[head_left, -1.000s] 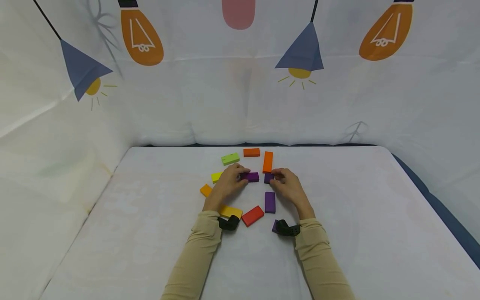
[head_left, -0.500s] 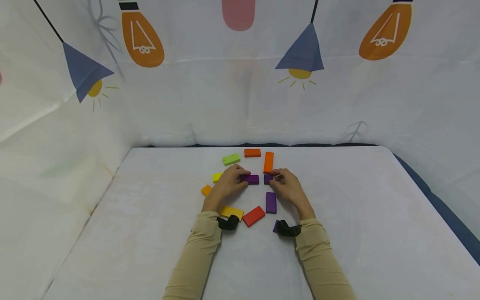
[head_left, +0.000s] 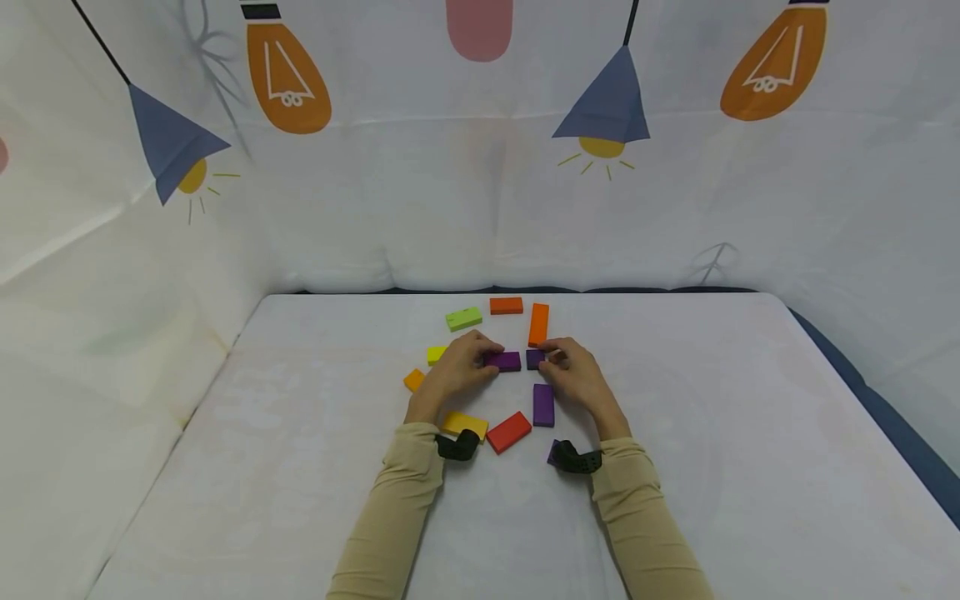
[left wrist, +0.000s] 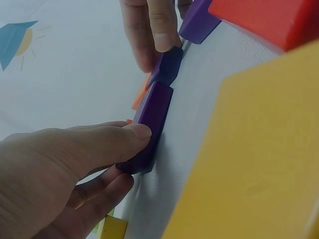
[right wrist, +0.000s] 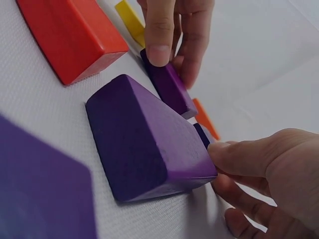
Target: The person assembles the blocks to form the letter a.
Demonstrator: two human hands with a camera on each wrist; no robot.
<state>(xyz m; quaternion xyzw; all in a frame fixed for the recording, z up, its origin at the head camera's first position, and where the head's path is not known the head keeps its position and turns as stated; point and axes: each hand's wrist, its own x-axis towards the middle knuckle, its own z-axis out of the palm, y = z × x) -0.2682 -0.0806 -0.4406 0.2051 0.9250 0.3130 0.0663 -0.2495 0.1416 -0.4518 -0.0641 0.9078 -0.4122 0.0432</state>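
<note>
My left hand (head_left: 454, 368) pinches a long purple block (head_left: 507, 362) between thumb and fingers; in the left wrist view the thumb lies on the face of that purple block (left wrist: 155, 107). Opposite it, my right hand (head_left: 579, 379) pinches a smaller dark purple block (head_left: 534, 360) at its right end. The two blocks stand end to end with a narrow gap in the head view. Seen from the right wrist, the dark block (right wrist: 201, 134) is mostly hidden behind another purple block (right wrist: 144, 144) that stands near the right thumb.
Around the hands on the white table (head_left: 300, 500) lie an orange-red block (head_left: 506, 306), an orange block (head_left: 538, 324), a lime block (head_left: 463, 318), a red block (head_left: 509, 432) and a yellow block (head_left: 465, 424). More blocks are partly covered by the arms.
The long purple block has shifted slightly towards me, and the gap between it and the dark purple block has narrowed. Both hands keep their hold; the head view has moved a little.
</note>
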